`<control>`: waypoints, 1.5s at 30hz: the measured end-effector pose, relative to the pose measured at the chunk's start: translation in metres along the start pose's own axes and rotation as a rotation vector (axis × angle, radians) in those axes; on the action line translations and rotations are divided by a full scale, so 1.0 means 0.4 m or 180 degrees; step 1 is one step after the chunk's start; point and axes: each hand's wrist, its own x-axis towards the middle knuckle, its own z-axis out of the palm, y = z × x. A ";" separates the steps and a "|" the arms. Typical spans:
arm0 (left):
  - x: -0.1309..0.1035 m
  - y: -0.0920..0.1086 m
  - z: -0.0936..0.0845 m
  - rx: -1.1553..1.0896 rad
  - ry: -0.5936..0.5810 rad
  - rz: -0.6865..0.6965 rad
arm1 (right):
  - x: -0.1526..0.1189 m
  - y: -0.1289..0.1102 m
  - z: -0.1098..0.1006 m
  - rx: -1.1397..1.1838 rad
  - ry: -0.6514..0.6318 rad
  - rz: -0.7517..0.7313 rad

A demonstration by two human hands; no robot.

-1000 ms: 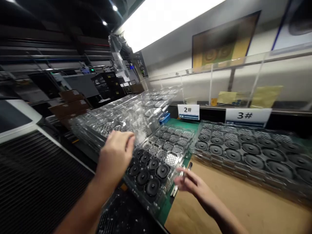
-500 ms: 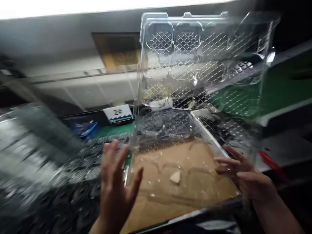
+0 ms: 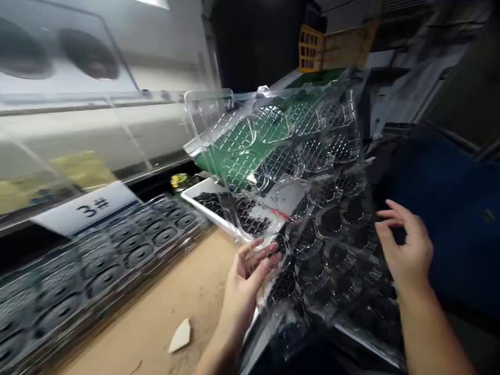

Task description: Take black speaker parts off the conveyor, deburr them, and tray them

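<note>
A large clear plastic blister tray (image 3: 308, 161) with rows of rounded pockets is held up on edge, tilted, in front of me. My left hand (image 3: 250, 276) has its fingers curled round the tray's left edge, low down. At the opposite edge is my right hand (image 3: 406, 245), its thumb and forefinger pinched together against the rim. Through the clear plastic I see dark shapes, but I cannot tell whether they lie in the tray or behind it. Below and left, a small pale chip (image 3: 180, 336) lies on a brown board (image 3: 207, 276).
Stacked trays (image 3: 133, 245) holding dark round parts stand at the left, below a "3#" sign (image 3: 91, 208). A white bin (image 3: 209, 195) with black pieces sits behind the held tray. Farther back are a green conveyor belt (image 3: 230, 156) and a yellow crate (image 3: 310, 49).
The view has swung right, from the "2#" sign to the "3#" sign. The clear tray has come round with it. My left hand, open beside it before, now grips its edge.
</note>
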 end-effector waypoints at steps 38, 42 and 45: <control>-0.024 -0.256 -0.129 0.0689 -0.0368 -0.2181 | -0.308 0.800 0.080 -0.2634 -0.3546 0.0971; 0.009 -0.267 -0.108 0.0625 -0.0533 -0.2090 | -0.303 0.813 0.086 -0.2581 -0.3623 0.0925; 0.028 -0.270 -0.082 0.0607 -0.0635 -0.1995 | -0.299 0.822 0.071 -0.2561 -0.3699 0.0957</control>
